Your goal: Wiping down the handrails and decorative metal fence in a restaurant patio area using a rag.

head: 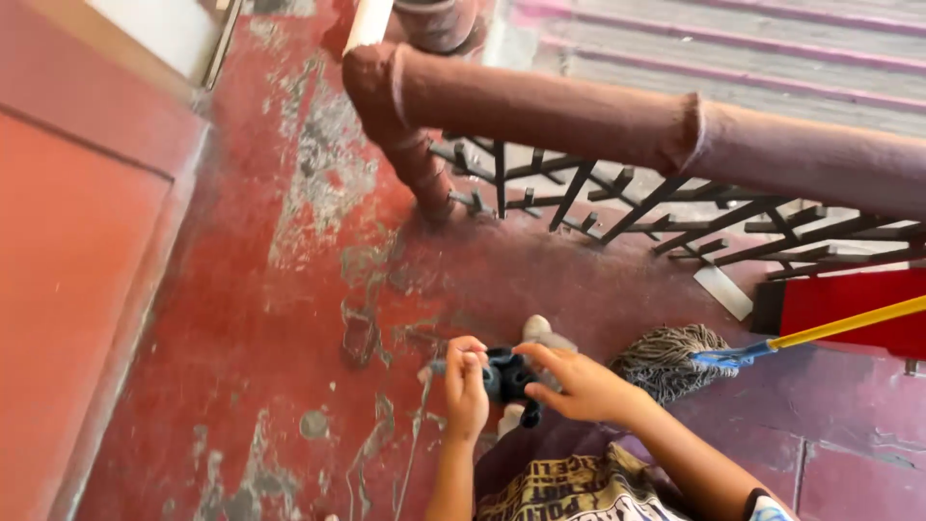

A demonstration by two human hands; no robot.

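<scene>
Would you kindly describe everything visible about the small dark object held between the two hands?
The small dark object is blue-black, knobbly and irregular, possibly plastic or rubber; its exact kind cannot be told. It is held above the worn red floor, level with the person's lap. The left hand grips its left end with curled fingers, and the right hand pinches its right side from above. A thin strand hangs below the left hand.

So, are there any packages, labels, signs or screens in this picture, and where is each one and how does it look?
No packages, signs or screens show.
Printed shirt: bottom centre, on the person, dark cloth with pale yellow block lettering.
Dark object: small, blue-black, held between the left hand and right hand; no label can be made out on it.
</scene>
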